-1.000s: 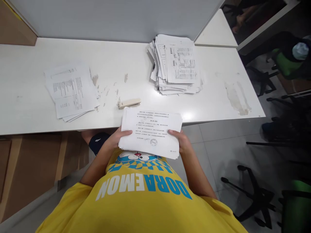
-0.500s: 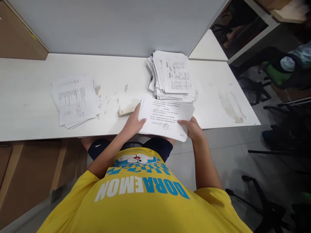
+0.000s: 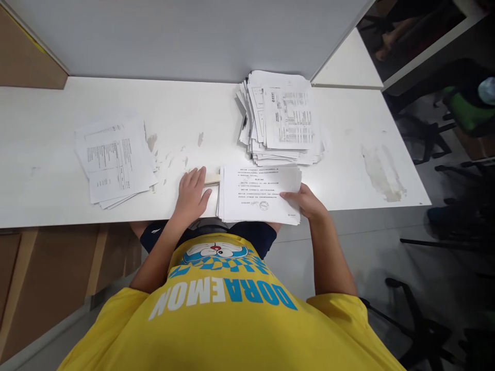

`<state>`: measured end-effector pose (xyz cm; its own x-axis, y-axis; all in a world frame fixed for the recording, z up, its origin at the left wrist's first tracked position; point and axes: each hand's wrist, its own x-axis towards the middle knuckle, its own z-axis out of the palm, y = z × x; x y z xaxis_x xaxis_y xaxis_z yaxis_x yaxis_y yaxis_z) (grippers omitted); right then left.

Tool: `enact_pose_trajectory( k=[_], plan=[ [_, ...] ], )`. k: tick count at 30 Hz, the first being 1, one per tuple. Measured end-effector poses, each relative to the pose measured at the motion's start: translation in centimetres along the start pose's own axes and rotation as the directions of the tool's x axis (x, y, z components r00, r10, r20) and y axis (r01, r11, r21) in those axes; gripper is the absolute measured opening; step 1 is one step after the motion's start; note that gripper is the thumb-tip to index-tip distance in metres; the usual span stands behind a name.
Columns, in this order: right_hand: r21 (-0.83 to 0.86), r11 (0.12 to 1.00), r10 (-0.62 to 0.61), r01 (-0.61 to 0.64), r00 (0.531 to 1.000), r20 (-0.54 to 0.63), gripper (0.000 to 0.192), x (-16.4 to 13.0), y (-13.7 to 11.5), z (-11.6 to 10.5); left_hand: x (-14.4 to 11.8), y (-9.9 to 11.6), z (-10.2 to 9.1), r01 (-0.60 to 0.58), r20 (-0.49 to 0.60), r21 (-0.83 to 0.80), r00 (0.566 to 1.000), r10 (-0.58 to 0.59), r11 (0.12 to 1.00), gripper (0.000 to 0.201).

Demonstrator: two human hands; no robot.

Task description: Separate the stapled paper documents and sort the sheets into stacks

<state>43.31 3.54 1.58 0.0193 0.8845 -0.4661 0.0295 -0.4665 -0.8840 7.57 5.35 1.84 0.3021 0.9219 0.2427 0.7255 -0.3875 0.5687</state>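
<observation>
My right hand (image 3: 307, 200) grips the right edge of a sheaf of printed papers (image 3: 263, 188), thumb on top and fingers underneath. The top sheet carries lines of text and a round stamp. Off the sheaf's left side, my left hand (image 3: 192, 193) lies palm down with its fingers stretched out, over the left end of a slim beige bar-shaped object (image 3: 212, 179). That object's right end meets the left edge of the papers, and its exact kind cannot be made out.
A tall, uneven paper stack (image 3: 290, 113) stands just behind the sheaf. A smaller fanned pile (image 3: 114, 159) lies to the left on the white desk (image 3: 185, 111). A grey partition (image 3: 185, 36) closes off the back. Chairs (image 3: 421, 309) stand on the right-hand floor.
My left hand has let go of the papers' left edge and moved left over the beige object. The sheaf now lies straighter, still in my right hand. The view has shifted slightly.
</observation>
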Motion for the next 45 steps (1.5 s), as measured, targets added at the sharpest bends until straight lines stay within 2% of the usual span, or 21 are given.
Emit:
enact_pose_trajectory(
  k=[3, 6, 14, 20, 26, 30, 40, 45],
  plan=[
    [-0.009, 1.000, 0.002, -0.002, 1.000, 0.023, 0.052, 0.3, -0.3, 0.0, 1.1, -1.0, 0.1, -0.020, 0.082, 0.119, 0.997, 0.010, 0.993, 0.050],
    [0.002, 1.000, -0.005, 0.005, 1.000, 0.030, 0.050, 0.2, -0.4, -0.1, 1.7, -1.4, 0.2, -0.019, 0.095, 0.173, 0.995, 0.003, 0.985, 0.046],
    [0.034, 0.999, 0.023, -0.025, 0.999, 0.048, 0.050, 0.3, -0.5, -0.2, 1.6, -1.7, 0.3, -0.133, 0.086, 0.216, 0.989, 0.117, 0.967, 0.047],
    [0.025, 0.996, 0.082, -0.083, 0.996, 0.016, 0.052, 0.5, -1.2, 0.1, 1.6, -1.6, -0.1, -0.124, 0.038, 0.239, 0.992, 0.118, 0.963, 0.047],
    [0.028, 0.995, 0.091, -0.091, 0.996, 0.001, 0.052, 0.3, -1.7, 0.5, 2.6, -1.8, 0.2, -0.241, 0.143, 0.209, 0.966, 0.214, 0.948, 0.050],
    [0.036, 0.992, 0.121, -0.120, 0.993, -0.013, 0.050, 0.4, -1.5, 0.6, 3.0, -1.7, 0.2, -0.249, 0.189, 0.230, 0.960, 0.208, 0.941, 0.052],
    [-0.005, 0.996, 0.093, -0.093, 0.993, 0.071, 0.055, 0.5, -1.5, 0.4, 2.6, -1.8, 0.4, -0.292, 0.161, 0.329, 0.954, 0.251, 0.898, 0.056],
    [0.005, 0.996, 0.092, -0.092, 0.993, 0.071, 0.055, 0.4, -2.0, 0.5, 2.9, -2.0, 0.6, -0.296, 0.157, 0.323, 0.953, 0.257, 0.899, 0.057]
  ],
)
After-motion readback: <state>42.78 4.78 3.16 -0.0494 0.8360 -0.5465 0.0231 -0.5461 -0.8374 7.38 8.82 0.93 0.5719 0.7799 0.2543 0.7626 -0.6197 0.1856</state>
